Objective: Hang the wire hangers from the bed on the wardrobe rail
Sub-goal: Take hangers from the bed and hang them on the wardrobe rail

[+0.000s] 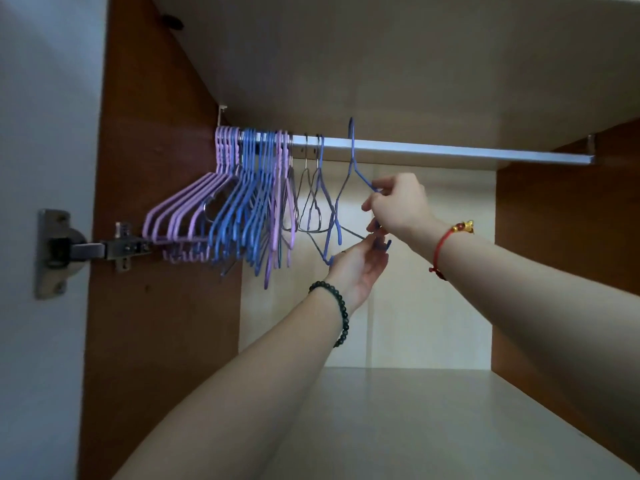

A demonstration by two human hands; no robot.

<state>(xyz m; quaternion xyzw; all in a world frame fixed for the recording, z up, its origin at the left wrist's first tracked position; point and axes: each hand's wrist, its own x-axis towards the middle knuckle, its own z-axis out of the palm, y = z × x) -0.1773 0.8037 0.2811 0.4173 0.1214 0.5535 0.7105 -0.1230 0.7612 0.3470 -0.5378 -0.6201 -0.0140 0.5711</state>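
Right hand (398,202) pinches one blue wire hanger (353,164) by its shoulder, the hook raised just above the single rail (450,150), probably to drop it on. Left hand (356,268) lies half open under the lower wire to steady it; whether it grips, I cannot tell. The hung hangers (242,202) at the left are too packed to count

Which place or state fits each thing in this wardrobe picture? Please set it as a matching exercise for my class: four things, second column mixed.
Things
1 purple hangers
2 held hanger
3 hinge
4 left hand

Places or states
A far left of the view
B palm up, below the right hand
C bunched at the rail's left end
D pinched by the right hand

Pairs: 1-C, 2-D, 3-A, 4-B
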